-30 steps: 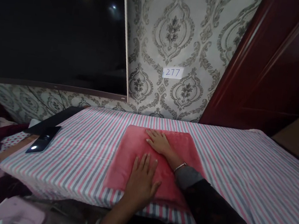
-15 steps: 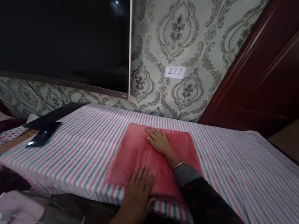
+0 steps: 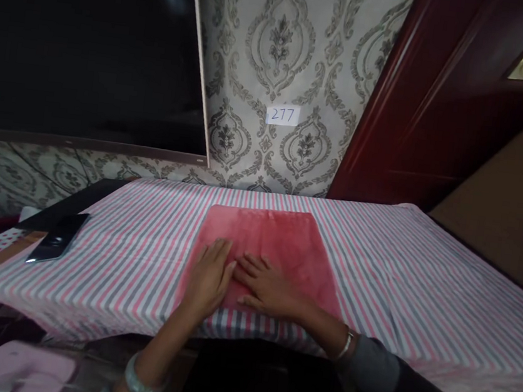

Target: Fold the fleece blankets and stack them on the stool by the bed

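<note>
A flat, folded red plush cloth (image 3: pixel 276 235) lies on a striped tablecloth (image 3: pixel 132 250) of pink, grey and white. On the cloth's near left part rests my left hand (image 3: pixel 207 278), palm down with its fingers stretched forward. My right hand (image 3: pixel 267 287) lies flat close beside it, fingers pointing left across the near middle of the cloth. Both hands are open and grip nothing. They cover part of the cloth's near area.
A dark phone (image 3: pixel 59 237) lies at the table's left end, near a black flat panel (image 3: pixel 86 196). Behind stand a large television (image 3: pixel 89 50), a patterned wall with a paper label (image 3: pixel 283 115) reading 277, and a dark red door (image 3: pixel 407 112) at right.
My right hand has slid from the cloth's far part back toward its near middle. My left hand has moved forward and left onto the cloth. The view has turned slightly right.
</note>
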Action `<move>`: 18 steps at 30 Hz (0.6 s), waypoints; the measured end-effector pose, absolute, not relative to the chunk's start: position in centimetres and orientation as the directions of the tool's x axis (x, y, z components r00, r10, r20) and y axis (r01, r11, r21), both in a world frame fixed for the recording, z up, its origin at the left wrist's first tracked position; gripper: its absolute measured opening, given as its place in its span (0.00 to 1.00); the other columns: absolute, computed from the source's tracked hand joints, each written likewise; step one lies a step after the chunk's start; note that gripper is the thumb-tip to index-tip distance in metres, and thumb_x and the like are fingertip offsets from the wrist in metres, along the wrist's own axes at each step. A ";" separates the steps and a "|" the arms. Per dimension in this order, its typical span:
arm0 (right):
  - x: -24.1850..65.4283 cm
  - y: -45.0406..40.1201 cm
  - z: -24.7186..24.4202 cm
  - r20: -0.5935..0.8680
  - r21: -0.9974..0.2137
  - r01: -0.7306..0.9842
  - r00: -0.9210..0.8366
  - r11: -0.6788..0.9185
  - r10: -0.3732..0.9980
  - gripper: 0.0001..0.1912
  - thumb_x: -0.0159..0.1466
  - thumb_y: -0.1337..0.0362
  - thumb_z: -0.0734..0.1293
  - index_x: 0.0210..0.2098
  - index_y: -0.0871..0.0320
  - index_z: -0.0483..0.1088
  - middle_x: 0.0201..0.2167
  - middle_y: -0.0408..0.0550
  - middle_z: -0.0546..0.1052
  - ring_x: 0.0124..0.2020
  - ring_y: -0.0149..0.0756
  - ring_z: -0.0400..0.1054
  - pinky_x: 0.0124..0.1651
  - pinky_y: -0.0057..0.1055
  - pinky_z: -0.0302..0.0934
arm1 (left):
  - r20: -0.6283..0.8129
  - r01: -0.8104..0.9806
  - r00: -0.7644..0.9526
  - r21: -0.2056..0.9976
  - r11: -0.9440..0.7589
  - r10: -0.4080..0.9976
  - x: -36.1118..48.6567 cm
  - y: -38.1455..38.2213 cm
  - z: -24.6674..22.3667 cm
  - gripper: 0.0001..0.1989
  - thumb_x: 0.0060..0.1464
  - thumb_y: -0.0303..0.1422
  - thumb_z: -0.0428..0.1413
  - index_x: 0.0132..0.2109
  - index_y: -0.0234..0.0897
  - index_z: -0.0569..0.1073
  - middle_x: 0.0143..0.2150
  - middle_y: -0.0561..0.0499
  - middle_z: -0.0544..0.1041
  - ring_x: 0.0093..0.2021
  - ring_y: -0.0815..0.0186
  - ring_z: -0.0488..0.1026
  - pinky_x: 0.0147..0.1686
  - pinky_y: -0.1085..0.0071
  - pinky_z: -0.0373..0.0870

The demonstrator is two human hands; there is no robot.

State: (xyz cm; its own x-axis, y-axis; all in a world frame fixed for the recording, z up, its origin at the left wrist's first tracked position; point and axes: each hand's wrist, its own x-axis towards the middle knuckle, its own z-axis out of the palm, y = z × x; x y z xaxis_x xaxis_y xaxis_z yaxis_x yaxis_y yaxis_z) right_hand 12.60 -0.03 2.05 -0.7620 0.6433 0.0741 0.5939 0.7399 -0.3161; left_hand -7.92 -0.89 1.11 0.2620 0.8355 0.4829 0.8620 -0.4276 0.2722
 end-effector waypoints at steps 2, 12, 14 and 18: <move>14.3 -0.7 2.8 0.104 -0.364 0.557 -0.772 0.746 0.627 0.30 0.73 0.46 0.55 0.70 0.50 0.53 0.71 0.49 0.56 0.72 0.43 0.45 0.71 0.49 0.40 | 0.400 0.836 0.344 0.281 -0.471 0.849 -7.0 0.5 2.4 0.26 0.67 0.39 0.42 0.66 0.31 0.63 0.67 0.38 0.66 0.69 0.54 0.60 0.67 0.51 0.56; 19.2 -0.8 1.6 0.136 -0.174 0.820 -0.528 0.545 0.838 0.30 0.71 0.49 0.59 0.70 0.46 0.53 0.72 0.52 0.52 0.72 0.54 0.41 0.68 0.62 0.40 | 0.023 0.703 0.679 0.271 -0.658 0.734 2.1 8.8 5.4 0.28 0.68 0.43 0.42 0.71 0.43 0.53 0.74 0.45 0.50 0.74 0.54 0.42 0.69 0.43 0.43; 19.0 -1.3 0.7 0.140 -0.162 0.836 -0.506 0.524 0.851 0.29 0.71 0.49 0.59 0.70 0.46 0.55 0.71 0.53 0.54 0.71 0.53 0.44 0.68 0.62 0.40 | -0.010 0.722 0.672 0.231 -0.653 0.740 2.8 9.1 4.0 0.28 0.68 0.44 0.41 0.71 0.44 0.54 0.74 0.45 0.49 0.74 0.52 0.42 0.68 0.40 0.41; 18.8 -1.7 -0.2 0.187 -0.181 0.837 -0.486 0.516 0.854 0.28 0.72 0.50 0.58 0.69 0.45 0.55 0.70 0.51 0.58 0.72 0.50 0.44 0.70 0.58 0.39 | 0.063 0.727 0.662 0.187 -0.660 0.747 2.6 9.0 1.8 0.28 0.68 0.47 0.40 0.71 0.47 0.54 0.74 0.46 0.50 0.74 0.52 0.44 0.67 0.38 0.40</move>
